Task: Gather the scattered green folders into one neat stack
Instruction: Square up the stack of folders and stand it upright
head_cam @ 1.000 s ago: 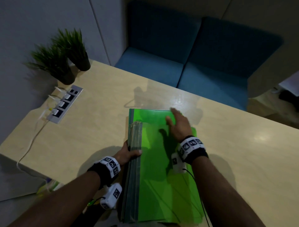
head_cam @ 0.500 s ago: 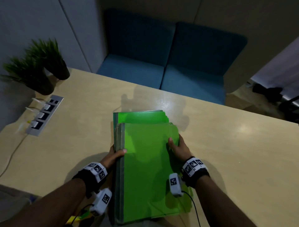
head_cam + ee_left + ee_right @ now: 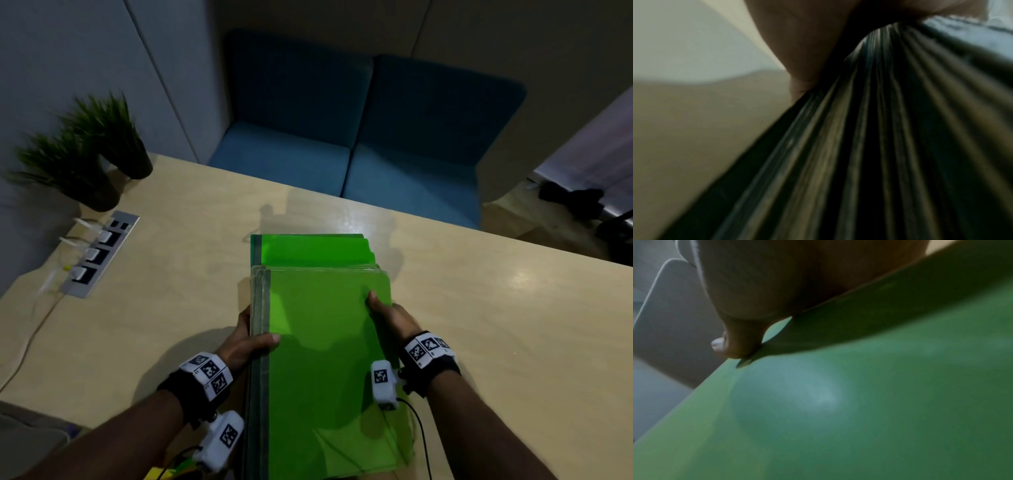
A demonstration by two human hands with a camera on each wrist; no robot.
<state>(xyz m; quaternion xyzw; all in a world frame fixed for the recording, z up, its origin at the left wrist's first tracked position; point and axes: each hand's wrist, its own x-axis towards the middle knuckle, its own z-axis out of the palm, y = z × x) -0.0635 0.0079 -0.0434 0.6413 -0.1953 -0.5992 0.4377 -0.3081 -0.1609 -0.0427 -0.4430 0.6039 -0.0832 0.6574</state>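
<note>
A thick bundle of green folders (image 3: pixel 322 359) lies lengthwise before me on the wooden table (image 3: pixel 496 342), lifted a little at its near end. My left hand (image 3: pixel 248 339) grips its left, spine side, thumb on top and fingers underneath. My right hand (image 3: pixel 387 313) grips the right edge, thumb pressed on the top cover. One more green folder (image 3: pixel 315 250) lies flat under the bundle's far end and sticks out beyond it. The left wrist view shows the layered folder spines (image 3: pixel 869 146) close up. In the right wrist view my thumb (image 3: pixel 740 344) rests on the top green cover (image 3: pixel 859 402).
Two potted plants (image 3: pixel 92 150) stand at the table's far left corner. A silver socket strip (image 3: pixel 99 253) with white plugs and cables is set into the table beside them. A blue sofa (image 3: pixel 359 137) stands beyond the far edge.
My right hand slid back from lying flat on the top cover to gripping the bundle's right edge. The bundle has been squared up and shifted slightly forward over the bottom folder.
</note>
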